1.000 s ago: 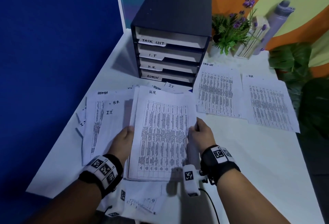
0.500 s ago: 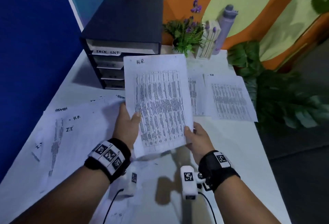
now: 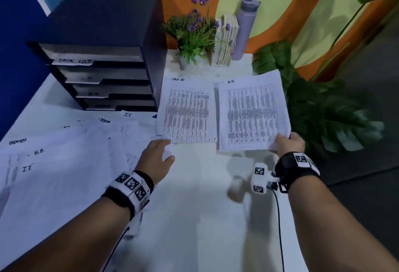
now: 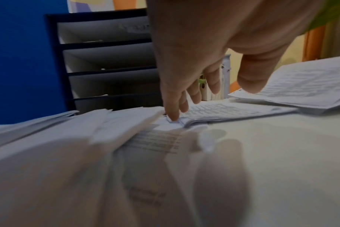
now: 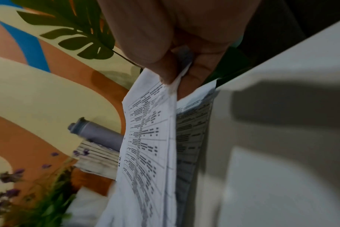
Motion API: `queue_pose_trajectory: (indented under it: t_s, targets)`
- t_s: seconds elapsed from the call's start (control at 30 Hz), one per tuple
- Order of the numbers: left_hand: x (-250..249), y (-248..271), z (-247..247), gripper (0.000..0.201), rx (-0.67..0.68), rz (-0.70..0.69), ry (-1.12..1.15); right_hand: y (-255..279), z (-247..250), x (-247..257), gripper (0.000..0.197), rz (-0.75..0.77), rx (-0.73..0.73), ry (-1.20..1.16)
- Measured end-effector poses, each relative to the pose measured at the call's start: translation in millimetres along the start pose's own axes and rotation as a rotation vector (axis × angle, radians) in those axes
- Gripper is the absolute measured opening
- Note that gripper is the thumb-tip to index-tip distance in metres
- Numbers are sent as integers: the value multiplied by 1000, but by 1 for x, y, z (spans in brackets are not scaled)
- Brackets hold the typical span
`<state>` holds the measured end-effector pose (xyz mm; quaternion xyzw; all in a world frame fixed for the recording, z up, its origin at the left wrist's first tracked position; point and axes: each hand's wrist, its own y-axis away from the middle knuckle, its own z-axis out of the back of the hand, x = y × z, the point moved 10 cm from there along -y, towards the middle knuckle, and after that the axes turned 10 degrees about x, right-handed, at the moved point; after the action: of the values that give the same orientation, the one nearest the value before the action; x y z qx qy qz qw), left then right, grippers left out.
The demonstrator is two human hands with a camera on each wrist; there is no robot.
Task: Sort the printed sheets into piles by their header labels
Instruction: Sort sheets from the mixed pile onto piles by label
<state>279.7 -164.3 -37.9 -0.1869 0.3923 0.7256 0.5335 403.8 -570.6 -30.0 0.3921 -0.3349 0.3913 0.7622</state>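
Note:
A printed sheet headed H.R. (image 3: 252,114) hangs low over the right side of the white table (image 3: 205,207). My right hand (image 3: 280,140) pinches its near right corner between thumb and finger (image 5: 196,72). In the right wrist view another printed sheet (image 5: 194,135) lies just under the H.R. sheet (image 5: 151,145). A pile headed TASK LIST (image 3: 186,109) lies to its left. My left hand (image 3: 167,149) holds nothing, and its straight fingers (image 4: 173,118) touch paper at that pile's near left corner. A mixed heap of sheets (image 3: 64,163) marked ADMIN, H.R. and I.T. covers the left side.
A black drawer unit (image 3: 103,60) with labelled trays stands at the back left. A potted purple-flowered plant (image 3: 194,32), a small wooden crate (image 3: 226,40) and a lilac bottle (image 3: 246,25) line the back edge. Big green leaves (image 3: 323,116) sit beyond the table's right edge.
The H.R. sheet went from upright in both hands at the centre to low over the right side. My left hand let go of it and dropped to the table by the TASK LIST pile.

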Motion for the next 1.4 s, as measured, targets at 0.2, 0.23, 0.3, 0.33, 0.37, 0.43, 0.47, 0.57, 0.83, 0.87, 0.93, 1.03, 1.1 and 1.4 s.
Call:
queue_pose_trajectory:
  t_s: [0.2, 0.23, 0.3, 0.33, 0.37, 0.43, 0.47, 0.57, 0.83, 0.87, 0.93, 1.03, 1.1, 1.4]
  targets:
    - [-33, -50, -31, 59, 36, -64, -306, -36, 0, 3, 26, 4, 2, 308]
    - [-33, -59, -37, 62, 54, -45, -364, -37, -4, 4, 35, 21, -17, 405]
    - [-28, -75, -47, 67, 96, 18, -482, -29, -19, 14, 53, 106, -17, 656]
    - [-25, -82, -51, 68, 109, 48, -527, -22, -34, 20, 59, 189, 40, 771]
    - [-24, -87, -54, 67, 113, 66, -557, -15, -55, 22, 61, 298, 136, 865]
    - [-24, -95, -56, 60, 105, 71, -572, 0, -91, 16, 59, 442, 355, 964]
    - [-24, -100, -56, 57, 102, 66, -564, 4, -100, 9, 58, 433, 436, 983]
    - [-21, -113, -53, 50, 101, 51, -554, 2, -111, -1, 56, 386, 503, 987]
    - [-35, -117, -42, 50, 71, 1, -530, -6, -124, 18, 54, 347, 480, 1008]
    - [-39, -112, -39, 51, 58, -18, -502, -2, -125, 21, 54, 351, 476, 1002]
    - [-45, -96, -28, 50, 30, -55, -384, 11, -129, 29, 52, 381, 481, 982]
    - [-41, -63, -6, 49, 15, -77, -238, 41, -145, 42, 48, 435, 530, 935]
    - [-24, -35, 10, 51, 25, -52, -157, 70, -162, 48, 44, 454, 580, 858]
    - [170, 105, 140, 71, -168, 433, -200, 238, -274, 39, 67, 405, 915, 664]
